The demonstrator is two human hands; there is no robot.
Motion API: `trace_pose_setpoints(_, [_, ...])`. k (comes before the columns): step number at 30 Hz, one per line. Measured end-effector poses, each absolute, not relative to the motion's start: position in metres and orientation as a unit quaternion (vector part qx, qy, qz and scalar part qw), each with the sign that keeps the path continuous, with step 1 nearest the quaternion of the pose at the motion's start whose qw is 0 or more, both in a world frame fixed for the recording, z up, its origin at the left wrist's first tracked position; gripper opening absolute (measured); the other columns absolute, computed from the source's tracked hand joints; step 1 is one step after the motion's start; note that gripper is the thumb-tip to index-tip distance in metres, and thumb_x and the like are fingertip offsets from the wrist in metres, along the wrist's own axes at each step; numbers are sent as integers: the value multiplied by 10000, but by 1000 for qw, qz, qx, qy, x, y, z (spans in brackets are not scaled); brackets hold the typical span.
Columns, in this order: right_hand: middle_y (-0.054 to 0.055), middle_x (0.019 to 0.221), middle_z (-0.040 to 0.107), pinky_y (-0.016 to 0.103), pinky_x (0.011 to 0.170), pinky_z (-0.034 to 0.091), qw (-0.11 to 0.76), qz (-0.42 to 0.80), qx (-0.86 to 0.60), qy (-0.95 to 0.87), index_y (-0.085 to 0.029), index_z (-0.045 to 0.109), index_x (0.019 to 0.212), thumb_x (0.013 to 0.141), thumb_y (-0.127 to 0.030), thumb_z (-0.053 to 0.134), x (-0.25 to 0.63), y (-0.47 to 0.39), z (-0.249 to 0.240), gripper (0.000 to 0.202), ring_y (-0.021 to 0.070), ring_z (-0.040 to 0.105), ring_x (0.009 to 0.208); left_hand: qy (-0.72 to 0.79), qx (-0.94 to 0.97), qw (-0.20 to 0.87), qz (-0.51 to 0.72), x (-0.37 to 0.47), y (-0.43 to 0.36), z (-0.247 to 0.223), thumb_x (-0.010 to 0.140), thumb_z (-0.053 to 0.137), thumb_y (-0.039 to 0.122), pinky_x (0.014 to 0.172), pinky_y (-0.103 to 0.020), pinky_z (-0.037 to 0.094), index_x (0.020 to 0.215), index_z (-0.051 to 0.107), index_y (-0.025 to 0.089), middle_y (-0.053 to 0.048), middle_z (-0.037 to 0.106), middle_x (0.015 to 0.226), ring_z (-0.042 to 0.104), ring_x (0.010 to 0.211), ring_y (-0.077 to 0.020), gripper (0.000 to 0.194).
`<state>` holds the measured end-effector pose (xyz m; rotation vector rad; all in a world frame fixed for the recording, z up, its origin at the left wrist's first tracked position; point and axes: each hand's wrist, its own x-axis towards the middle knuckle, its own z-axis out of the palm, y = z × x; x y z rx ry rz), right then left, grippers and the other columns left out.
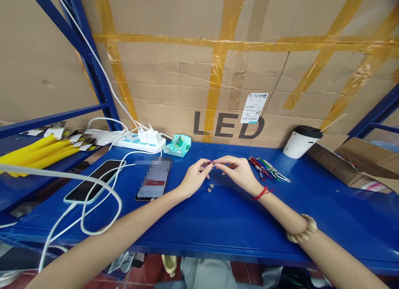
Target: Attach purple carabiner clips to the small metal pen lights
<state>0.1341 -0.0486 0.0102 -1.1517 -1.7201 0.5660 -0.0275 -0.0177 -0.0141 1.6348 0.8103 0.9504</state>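
Both hands meet over the middle of the blue table [230, 222]. My left hand [195, 176] pinches one end of a small purple object [211, 162], mostly hidden by the fingertips. From the other side, the closed thumb and fingers of my right hand [235, 170] grip it too. Two small round pieces [210, 188] lie on the table just below the fingertips. To the right of my right hand, several slim metallic pen-like items [269, 169] in red, green, blue and silver lie side by side.
Two phones with white cables [116, 168] lie at the left, near a power strip [137, 143] and a green packet [177, 145]. A lidded cup [301, 143] and an open cardboard box [352, 166] stand at the right. Cardboard [174, 85] rises behind.
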Motion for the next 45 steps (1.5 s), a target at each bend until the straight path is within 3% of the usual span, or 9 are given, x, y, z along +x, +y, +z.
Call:
trace_pose_setpoints(4, [70, 853, 691, 273, 533, 550, 466, 218, -490, -704, -186, 691, 957, 746, -427, 625, 134, -49, 9, 327, 181, 636, 681, 338, 689, 510, 388, -27, -17, -15, 818, 484, 396, 507, -178, 378, 879, 566, 159, -3, 581, 713, 507, 559, -73, 258])
trace_pose_setpoints(9, [72, 897, 674, 269, 578, 513, 416, 128, -456, -776, -199, 678, 990, 836, -387, 543, 138, -49, 8, 278, 182, 625, 756, 337, 694, 483, 415, -29, -19, -12, 835, 459, 374, 533, -189, 387, 825, 536, 161, 5, 583, 721, 466, 502, -56, 226])
trace_pose_setpoints(15, [65, 872, 645, 296, 703, 487, 337, 41, -439, -832, -220, 630, 1096, 898, -367, 449, 141, -48, 5, 306, 181, 601, 769, 336, 706, 452, 428, -30, -22, -9, 845, 443, 359, 616, -197, 411, 810, 547, 171, 7, 578, 715, 526, 606, -86, 218])
trace_pose_setpoints(20, [53, 847, 613, 274, 658, 486, 292, -2, -441, -849, -245, 492, 1273, 929, -328, 378, 139, -51, 6, 372, 173, 596, 734, 324, 712, 444, 437, -30, -21, -11, 851, 431, 346, 660, -201, 418, 832, 552, 175, 9, 574, 742, 536, 661, -95, 211])
trace_pose_setpoints(25, [50, 1056, 606, 290, 731, 519, 266, -20, -446, -854, -273, 336, 1362, 936, -279, 360, 136, -55, 8, 427, 179, 617, 881, 324, 709, 454, 431, -29, -20, -12, 853, 424, 335, 671, -209, 423, 904, 568, 164, -6, 597, 791, 543, 675, -102, 230])
trace_pose_setpoints(28, [35, 1154, 580, 296, 786, 517, 258, -20, -438, -861, -283, 363, 1327, 936, -246, 365, 136, -56, 8, 393, 177, 599, 976, 321, 714, 450, 430, -29, -20, -12, 852, 428, 342, 699, -224, 434, 906, 575, 165, -13, 613, 812, 557, 694, -113, 237])
trace_pose_setpoints(37, [33, 1143, 598, 297, 803, 507, 271, -9, -443, -855, -255, 448, 1227, 933, -237, 381, 137, -54, 6, 302, 173, 608, 961, 334, 721, 443, 415, -29, -19, -13, 842, 464, 340, 732, -239, 444, 939, 604, 169, -14, 628, 797, 580, 747, -131, 242])
trace_pose_setpoints(45, [52, 986, 631, 237, 619, 504, 252, -89, -459, -847, -219, 521, 1204, 936, -255, 370, 141, -51, 7, 310, 160, 633, 790, 358, 715, 429, 420, -28, -18, -15, 837, 461, 261, 720, -231, 450, 961, 610, 154, -37, 640, 855, 594, 772, -132, 221])
